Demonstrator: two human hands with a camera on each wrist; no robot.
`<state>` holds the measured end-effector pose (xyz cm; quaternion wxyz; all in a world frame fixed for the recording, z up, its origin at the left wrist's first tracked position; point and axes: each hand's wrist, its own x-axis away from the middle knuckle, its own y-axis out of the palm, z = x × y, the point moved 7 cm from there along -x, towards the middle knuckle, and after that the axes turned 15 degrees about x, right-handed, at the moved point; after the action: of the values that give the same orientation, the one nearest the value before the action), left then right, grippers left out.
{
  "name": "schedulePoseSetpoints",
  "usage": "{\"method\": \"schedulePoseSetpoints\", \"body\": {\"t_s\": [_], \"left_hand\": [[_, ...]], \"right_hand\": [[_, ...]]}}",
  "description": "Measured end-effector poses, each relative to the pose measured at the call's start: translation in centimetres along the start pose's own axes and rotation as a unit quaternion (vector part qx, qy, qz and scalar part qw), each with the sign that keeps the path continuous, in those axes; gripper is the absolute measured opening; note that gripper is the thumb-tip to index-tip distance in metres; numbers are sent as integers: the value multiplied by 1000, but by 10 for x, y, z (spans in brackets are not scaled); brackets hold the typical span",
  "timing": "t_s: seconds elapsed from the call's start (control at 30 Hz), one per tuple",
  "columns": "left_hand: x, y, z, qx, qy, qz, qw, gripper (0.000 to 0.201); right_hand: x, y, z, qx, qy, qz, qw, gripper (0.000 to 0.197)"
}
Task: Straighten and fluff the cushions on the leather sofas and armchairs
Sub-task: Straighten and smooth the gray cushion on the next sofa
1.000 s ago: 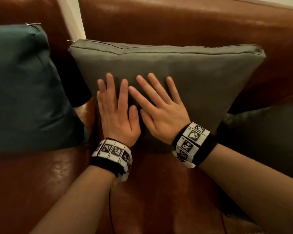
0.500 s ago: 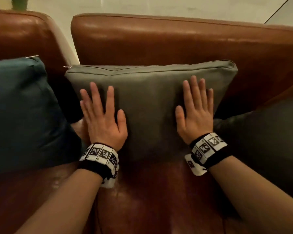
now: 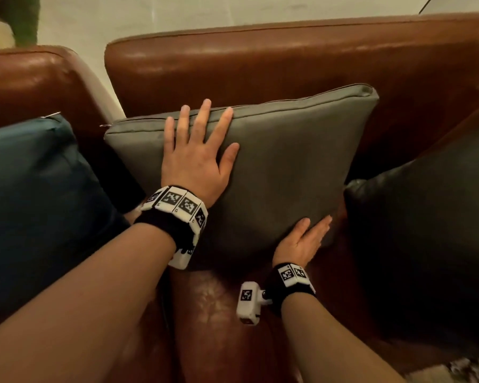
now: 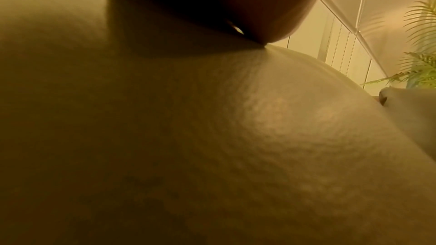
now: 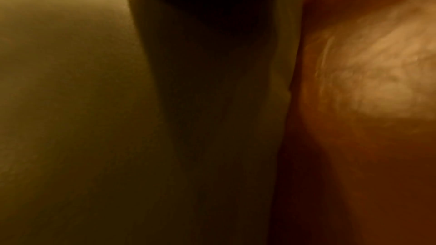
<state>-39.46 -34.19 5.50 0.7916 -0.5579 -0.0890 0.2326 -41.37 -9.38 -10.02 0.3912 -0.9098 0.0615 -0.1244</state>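
While my left hand [image 3: 197,164] lies flat and open on the grey cushion [image 3: 288,167] at frame centre, my straight-fingered right hand [image 3: 302,244] should nudge its lower corner square against the sofa back [image 3: 288,59].

I am in a lounge or waiting area, of an office or hotel by the look of it. Two brown leather seats [image 3: 288,59] stand side by side before me, each dressed with plain square cushions [image 3: 288,167]. Behind them runs a pale, smooth floor [image 3: 205,12]. My left wrist view shows a potted palm [image 4: 420,70] and tall windows hung with vertical blinds and bead cords [image 4: 339,47].
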Motion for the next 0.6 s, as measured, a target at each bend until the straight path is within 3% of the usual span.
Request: {"method": "schedulePoseSetpoints", "body": {"t_s": [0.07, 0.2, 0.27, 0.37, 0.43, 0.5, 0.57, 0.6], "left_hand": [[0, -3, -6, 3, -6, -4, 1000, 60], [7, -7, -18, -12, -13, -12, 1000, 60], [7, -6, -21, -12, -15, -13, 1000, 59], [5, -14, -24, -1, -25, 1, 1000, 59], [8, -14, -15, -6, -7, 2, 1000, 59], [11, -8, 6, -8, 47, -11, 999, 59], [12, 2, 16, -31, 96, -36, 994, 58], [11, 5, 12, -45, 100, -48, 993, 58]], "right_hand": [[-3, -1, 8, 3, 3, -8, 1000, 81], [-10, -2, -8, -23, 97, -34, 994, 59], [-8, -2, -50, -12, 25, -67, 997, 65], [-2, -31, -132, 6, -207, -55, 977, 80], [8, -39, -166, 113, -370, -35, 922, 71], [21, -34, -188, 215, -542, -25, 812, 64], [16, -24, -197, 283, -644, -19, 711, 61], [-3, -24, -196, 313, -651, -7, 692, 61]]}}
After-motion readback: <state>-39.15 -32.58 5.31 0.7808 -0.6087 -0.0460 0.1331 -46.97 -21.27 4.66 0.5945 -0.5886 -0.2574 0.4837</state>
